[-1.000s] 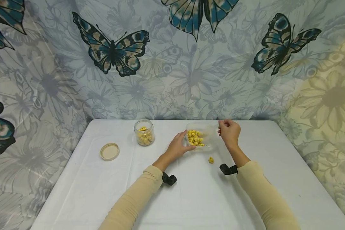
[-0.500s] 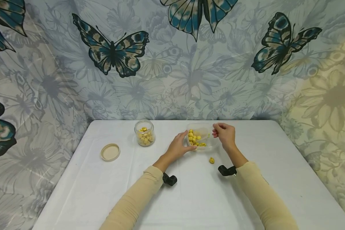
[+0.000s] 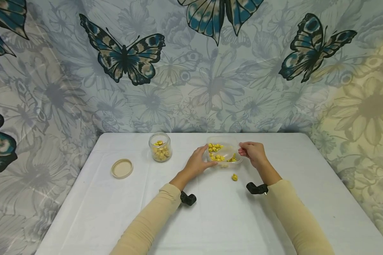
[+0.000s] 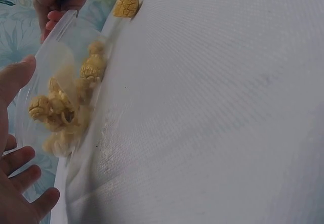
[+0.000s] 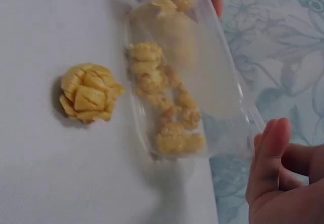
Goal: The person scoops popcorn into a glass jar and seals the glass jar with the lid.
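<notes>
A clear plastic food container (image 3: 230,142) stands near the back of the white table, with yellow popcorn (image 3: 217,158) spread over its bottom. My left hand (image 3: 196,163) holds its left end, thumb on the near side and fingers farther back. At the right end, my right hand (image 3: 254,152) pinches the rim by a corner, as the right wrist view shows with the fingertips (image 5: 276,135). A pale, milky oval shape shows inside the container among the popcorn. One loose popcorn piece (image 5: 91,95) lies on the cloth in front of the container.
To the left stands an uncapped glass jar (image 3: 160,152) partly filled with popcorn. A round beige lid (image 3: 122,168) lies nearer on the white tablecloth (image 3: 210,219). Behind the table's back edge hangs a butterfly-patterned cloth (image 3: 217,92).
My right hand has come down and nearer at the container's right end. The popcorn, heaped at the left before, has spread rightward. My left hand stays put.
</notes>
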Action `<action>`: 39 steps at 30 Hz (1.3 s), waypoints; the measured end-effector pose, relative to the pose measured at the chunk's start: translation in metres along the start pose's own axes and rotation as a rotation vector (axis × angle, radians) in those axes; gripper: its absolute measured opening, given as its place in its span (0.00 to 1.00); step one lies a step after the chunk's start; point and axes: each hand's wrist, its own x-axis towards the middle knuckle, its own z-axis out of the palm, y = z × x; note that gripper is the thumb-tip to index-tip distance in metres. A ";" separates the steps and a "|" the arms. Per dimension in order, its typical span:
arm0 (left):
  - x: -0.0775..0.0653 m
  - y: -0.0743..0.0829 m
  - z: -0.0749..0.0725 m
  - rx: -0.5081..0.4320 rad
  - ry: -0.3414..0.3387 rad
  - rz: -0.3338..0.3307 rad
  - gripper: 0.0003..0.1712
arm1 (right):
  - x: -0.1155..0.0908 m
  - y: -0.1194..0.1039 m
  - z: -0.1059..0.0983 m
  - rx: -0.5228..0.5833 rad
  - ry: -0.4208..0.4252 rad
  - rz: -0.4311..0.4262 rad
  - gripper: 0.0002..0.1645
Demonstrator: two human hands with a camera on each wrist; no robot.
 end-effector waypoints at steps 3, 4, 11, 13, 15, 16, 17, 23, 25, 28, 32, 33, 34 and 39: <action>0.000 0.000 0.000 0.001 0.001 0.009 0.52 | 0.000 0.003 0.001 0.068 0.034 0.013 0.25; 0.000 -0.001 0.000 0.002 0.000 0.011 0.52 | 0.001 0.003 0.001 0.091 0.039 0.016 0.26; 0.001 -0.001 0.000 0.017 -0.005 0.023 0.52 | 0.001 0.002 -0.001 0.231 0.050 0.065 0.14; 0.002 -0.001 0.000 0.026 -0.005 0.023 0.52 | 0.001 0.002 -0.003 0.263 0.054 0.077 0.07; 0.002 -0.001 -0.001 0.025 -0.005 0.020 0.52 | 0.001 0.002 -0.004 0.292 0.058 0.077 0.08; 0.002 0.000 -0.001 0.023 -0.005 0.018 0.52 | 0.001 0.002 -0.004 0.303 0.057 0.073 0.10; 0.002 0.000 -0.001 0.018 -0.005 0.016 0.52 | 0.001 0.001 -0.004 0.307 0.046 0.066 0.12; 0.002 -0.001 -0.002 0.003 0.001 0.013 0.52 | 0.001 -0.002 -0.004 0.224 -0.014 -0.008 0.10; 0.002 -0.002 -0.001 0.006 0.004 0.017 0.52 | 0.000 -0.003 -0.004 0.155 -0.037 -0.027 0.15; 0.003 -0.003 -0.001 0.002 0.009 0.023 0.53 | -0.001 -0.006 -0.003 0.076 -0.072 -0.030 0.14; 0.003 -0.003 0.000 0.006 0.010 0.024 0.53 | 0.000 -0.007 -0.003 0.090 -0.075 0.009 0.08; 0.003 -0.003 0.000 0.009 0.009 0.024 0.53 | 0.001 -0.007 -0.003 0.120 -0.058 0.027 0.07; 0.003 -0.003 0.000 0.015 0.008 0.023 0.53 | 0.001 -0.006 -0.003 0.155 -0.040 0.047 0.06; 0.002 -0.003 0.000 0.023 0.003 0.024 0.53 | 0.000 -0.004 -0.006 0.318 0.045 0.100 0.10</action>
